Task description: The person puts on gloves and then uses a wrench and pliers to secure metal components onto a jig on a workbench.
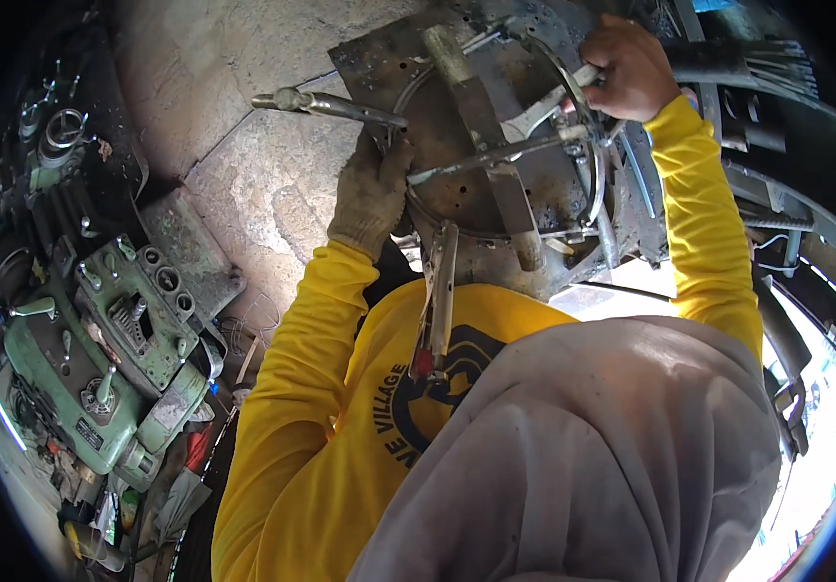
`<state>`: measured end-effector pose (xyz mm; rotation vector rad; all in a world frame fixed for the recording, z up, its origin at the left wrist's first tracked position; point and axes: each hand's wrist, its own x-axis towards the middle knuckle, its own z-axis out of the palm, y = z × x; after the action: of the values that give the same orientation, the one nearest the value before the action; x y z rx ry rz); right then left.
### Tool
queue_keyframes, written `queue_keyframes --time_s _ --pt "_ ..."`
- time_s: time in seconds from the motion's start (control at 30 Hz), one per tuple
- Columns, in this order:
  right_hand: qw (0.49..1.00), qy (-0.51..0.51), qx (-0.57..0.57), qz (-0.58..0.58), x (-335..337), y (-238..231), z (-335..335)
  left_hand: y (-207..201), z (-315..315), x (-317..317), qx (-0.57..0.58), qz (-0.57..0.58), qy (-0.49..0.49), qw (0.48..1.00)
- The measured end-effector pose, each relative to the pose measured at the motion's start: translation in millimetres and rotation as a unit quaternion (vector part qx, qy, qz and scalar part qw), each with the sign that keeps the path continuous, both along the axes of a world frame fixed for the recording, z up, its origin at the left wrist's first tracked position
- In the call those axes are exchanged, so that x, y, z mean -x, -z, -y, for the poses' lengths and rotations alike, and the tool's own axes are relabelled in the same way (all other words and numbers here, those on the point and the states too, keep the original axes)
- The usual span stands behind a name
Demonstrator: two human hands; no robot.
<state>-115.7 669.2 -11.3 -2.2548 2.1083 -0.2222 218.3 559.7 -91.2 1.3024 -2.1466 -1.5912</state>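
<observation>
A round metal ring frame [576, 87] lies on a dark, drilled steel plate [369, 58], with a flat bar [476, 121] and a thinner rod [496, 157] across it. My left hand [369, 199], in a soiled work glove, closes on the ring's left edge. Bare, my right hand [627, 73] grips a grey metal tool [542, 114] with a flat, widened end over the plate; its exact kind is unclear. Beside my left hand a metal-handled tool [331, 105] juts out from the ring. Another long-handled, plier-like tool [442, 286] hangs at the near edge.
A green machine [98, 388] with levers and dials stands at the left. Stained concrete floor [234, 58] lies between it and the plate. Metal bars and pipes [777, 165] crowd the right side, with a bundle of thin rods [777, 73] at the upper right.
</observation>
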Motion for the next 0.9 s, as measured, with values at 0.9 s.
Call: queue_keyframes --time_s 0.9 --pt "0.947 0.304 0.096 -0.038 -79 32 -103 32 2 -7 0.290 -0.005 0.140 0.947"
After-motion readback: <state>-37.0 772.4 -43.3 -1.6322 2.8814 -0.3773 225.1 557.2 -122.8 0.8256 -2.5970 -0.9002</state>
